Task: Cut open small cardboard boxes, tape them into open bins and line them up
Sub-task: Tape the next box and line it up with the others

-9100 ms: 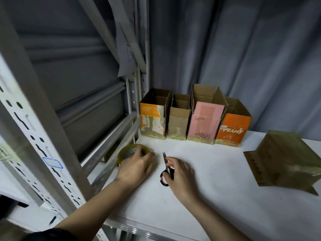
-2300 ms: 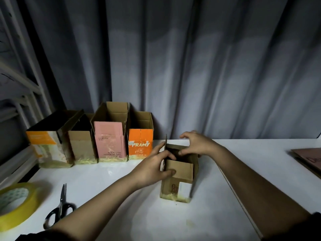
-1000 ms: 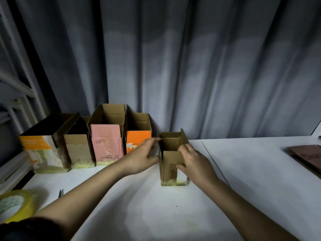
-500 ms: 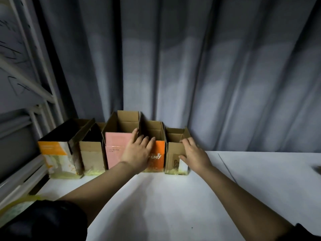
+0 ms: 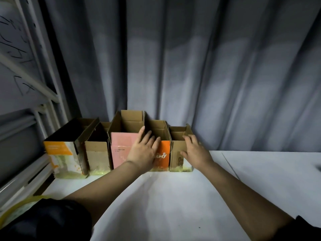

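Now the small brown box [image 5: 178, 153] has joined the row's right end beside the orange box [image 5: 162, 154]; right hand [image 5: 195, 150] presses it flat-fingered, left hand [image 5: 144, 150] likewise steadies the row.

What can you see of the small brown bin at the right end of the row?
The small brown bin is plain cardboard, upright, open-topped, with yellowish tape at its base. It stands on the white table, against the orange bin. The right hand rests on its front, fingers at the rim.
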